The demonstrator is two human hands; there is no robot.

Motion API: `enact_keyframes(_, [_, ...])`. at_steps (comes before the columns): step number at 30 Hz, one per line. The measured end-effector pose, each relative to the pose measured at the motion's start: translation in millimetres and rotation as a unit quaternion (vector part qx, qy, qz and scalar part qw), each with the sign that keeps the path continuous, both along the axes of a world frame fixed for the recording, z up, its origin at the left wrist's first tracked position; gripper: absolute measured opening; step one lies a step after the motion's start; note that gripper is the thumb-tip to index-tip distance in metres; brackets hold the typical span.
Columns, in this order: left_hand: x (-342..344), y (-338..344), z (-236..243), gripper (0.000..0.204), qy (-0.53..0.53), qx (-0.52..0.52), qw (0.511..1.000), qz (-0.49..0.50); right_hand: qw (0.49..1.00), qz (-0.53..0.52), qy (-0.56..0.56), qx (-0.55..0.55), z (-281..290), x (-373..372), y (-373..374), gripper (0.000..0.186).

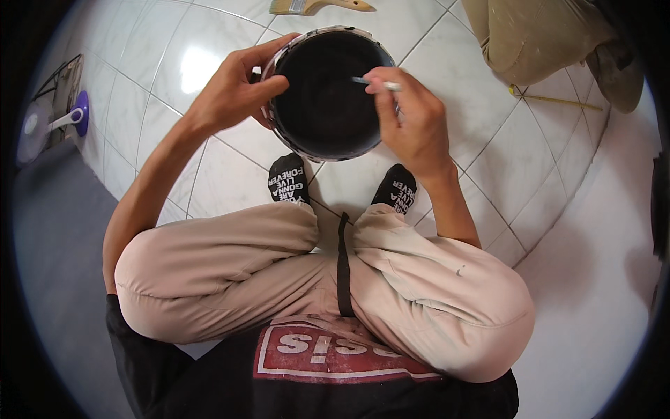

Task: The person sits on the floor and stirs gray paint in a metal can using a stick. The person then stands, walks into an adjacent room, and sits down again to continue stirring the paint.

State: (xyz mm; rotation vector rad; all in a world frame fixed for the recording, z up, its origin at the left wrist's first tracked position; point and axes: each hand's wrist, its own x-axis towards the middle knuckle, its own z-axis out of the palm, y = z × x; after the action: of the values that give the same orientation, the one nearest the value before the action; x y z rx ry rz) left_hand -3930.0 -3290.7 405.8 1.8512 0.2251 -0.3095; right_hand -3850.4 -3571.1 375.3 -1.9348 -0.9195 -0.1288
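Observation:
A round bucket [307, 153] with a dark interior stands in front of my feet, its pale rim smeared with dark marks. Whether the darkness inside is paint or bare wall, I cannot tell. My left hand [244, 87] grips the bucket's left side, thumb over the rim and fingers around the outside. Pinched in my right hand [415, 115] is a thin stick-like tool [392, 86] with a whitish handle and a bluish-grey end. That end points left over the bucket's opening; most of the tool is hidden by my fingers.
A paintbrush [296, 6] with a wooden handle lies beyond the bucket. Another person's knee [520, 42] and foot [615, 75] are at far right, near a yellow strip [558, 102]. A white and purple fan [66, 119] stands left. White tiles [481, 119] cover the floor.

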Motion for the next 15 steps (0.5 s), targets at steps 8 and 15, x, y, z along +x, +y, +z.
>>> enact_keyframes(8, [-24.7,48.4,-45.1,0.071,-0.010,-0.070,0.996,0.063,0.993,0.046,-0.110,-0.023,10.5,-4.6,51.8,0.007])
enact_keyframes(15, [-69.2,44.2,-66.2,0.073,0.013,-0.138,0.979,0.152,0.987,0.092,0.129,-0.004,8.4,-8.4,73.0,0.017])
